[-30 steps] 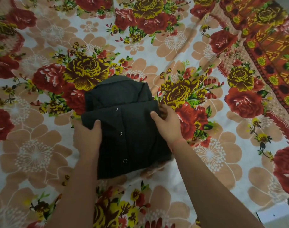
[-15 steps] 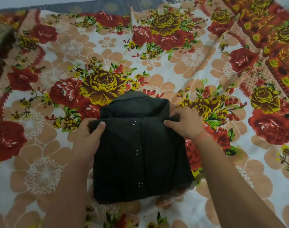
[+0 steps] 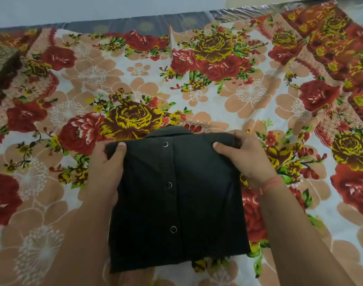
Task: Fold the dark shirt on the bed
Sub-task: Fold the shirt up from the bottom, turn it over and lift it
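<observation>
The dark shirt [image 3: 176,203] lies as a folded rectangle on the floral bed sheet [image 3: 135,79], its row of silver snaps running down the middle. A little of the collar peeks out past the far edge. My left hand [image 3: 106,172] grips the far left corner, thumb on top and fingers underneath. My right hand [image 3: 246,159] grips the far right corner the same way; a red thread circles that wrist. The fingers of both hands are hidden under the cloth.
A dark patterned cloth [image 3: 3,65] sits at the far left edge of the bed. Plastic-wrapped mattress edge [image 3: 176,20] shows along the far side, with a pale wall beyond. An orange-red bordered part of the sheet [image 3: 341,38] fills the far right.
Both hands have carried the shirt's lower half away from me over the upper part. Most of the collar section is now covered. My view has tilted up, showing the bed's far edge.
</observation>
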